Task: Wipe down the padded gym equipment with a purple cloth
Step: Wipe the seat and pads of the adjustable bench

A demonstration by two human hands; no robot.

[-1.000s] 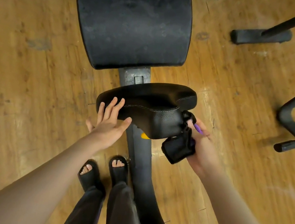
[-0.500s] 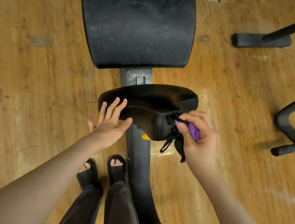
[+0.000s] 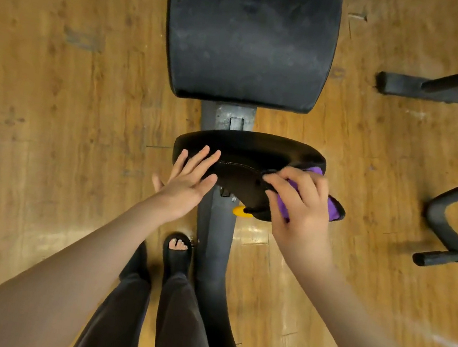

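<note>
My right hand (image 3: 302,207) clutched the cloth (image 3: 334,209) against the seat (image 3: 243,151), left hand (image 3: 188,180) flat on it; backrest (image 3: 249,34) looked unwiped.

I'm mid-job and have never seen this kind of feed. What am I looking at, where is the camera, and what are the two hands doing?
One camera, worn on a person's head, looks down at their own arms, legs and a wooden floor. The black shapes are a gym bench: a big pad farther away and a small tilted seat pad nearer, both on a grey frame. The left hand rests flat on the seat pad's left side. The right hand grips a purple cloth against the pad's right end. Other black frames stand to the right.
</note>
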